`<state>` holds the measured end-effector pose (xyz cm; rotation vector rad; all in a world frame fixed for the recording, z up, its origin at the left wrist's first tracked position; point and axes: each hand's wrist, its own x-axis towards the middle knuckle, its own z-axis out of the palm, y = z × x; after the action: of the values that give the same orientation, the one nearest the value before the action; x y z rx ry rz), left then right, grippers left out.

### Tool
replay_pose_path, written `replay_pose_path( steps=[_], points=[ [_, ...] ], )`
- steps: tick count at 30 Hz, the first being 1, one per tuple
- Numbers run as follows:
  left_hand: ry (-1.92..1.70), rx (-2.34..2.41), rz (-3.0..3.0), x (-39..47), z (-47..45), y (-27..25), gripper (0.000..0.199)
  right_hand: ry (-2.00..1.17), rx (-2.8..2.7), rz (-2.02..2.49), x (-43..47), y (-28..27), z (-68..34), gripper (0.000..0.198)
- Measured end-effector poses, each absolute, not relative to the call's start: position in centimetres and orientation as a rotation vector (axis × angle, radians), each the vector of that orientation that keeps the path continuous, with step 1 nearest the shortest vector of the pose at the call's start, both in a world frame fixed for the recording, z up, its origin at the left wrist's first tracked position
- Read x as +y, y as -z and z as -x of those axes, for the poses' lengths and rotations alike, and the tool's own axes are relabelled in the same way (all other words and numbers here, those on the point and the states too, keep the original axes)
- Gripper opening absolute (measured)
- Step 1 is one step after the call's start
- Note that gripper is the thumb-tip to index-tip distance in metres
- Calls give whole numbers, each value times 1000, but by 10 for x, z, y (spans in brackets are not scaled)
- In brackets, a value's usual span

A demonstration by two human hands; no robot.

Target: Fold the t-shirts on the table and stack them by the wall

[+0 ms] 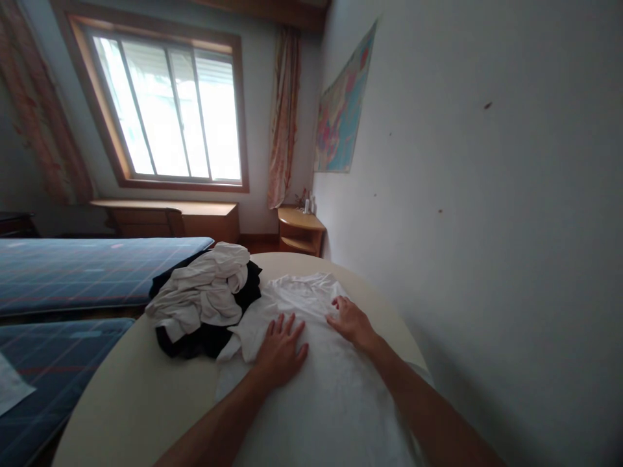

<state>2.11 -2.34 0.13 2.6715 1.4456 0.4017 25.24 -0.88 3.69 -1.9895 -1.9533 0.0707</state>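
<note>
A white T-shirt (321, 402) is spread over the round table (117, 395), its collar end toward the far side and its lower part running out of view toward me. My left hand (282, 350) lies flat on the shirt near its left sleeve, fingers spread, with nothing held. Over the shirt's upper right part is my right hand (351, 321). Its fingers are loosely bent with a gap between thumb and forefinger, and no cloth shows gripped between them. Left of the shirt, a crumpled pile of light grey clothing (204, 292) rests on black clothing (187, 347).
A bare wall (511, 272) rises close on the right, with a map (343, 110) on it. Beds with blue plaid mattresses (87, 269) stand to the left. Beyond the table are a corner shelf (302, 218) and a low wooden desk (209, 217) under the window.
</note>
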Motion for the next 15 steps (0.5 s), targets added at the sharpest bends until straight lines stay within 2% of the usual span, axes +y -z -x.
replay_pose_path(
  steps=[5, 8, 12, 15],
  points=[
    [-409, 1439, -2677, -22, -21, 0, 59, -225, -2003, 2224, -53, -50, -279, 41],
    [-398, 1435, -2683, -19, -21, 1, 59, -219, -2057, 2168, -69, -45, -289, 39],
    [-392, 1414, -2698, -14, -22, -1, 59, -118, -2196, 1893, -76, -28, -283, 58],
    [-378, 1392, -2708, -8, -23, -2, 59, -161, -2189, 1935, -74, -15, -271, 66]
  ],
)
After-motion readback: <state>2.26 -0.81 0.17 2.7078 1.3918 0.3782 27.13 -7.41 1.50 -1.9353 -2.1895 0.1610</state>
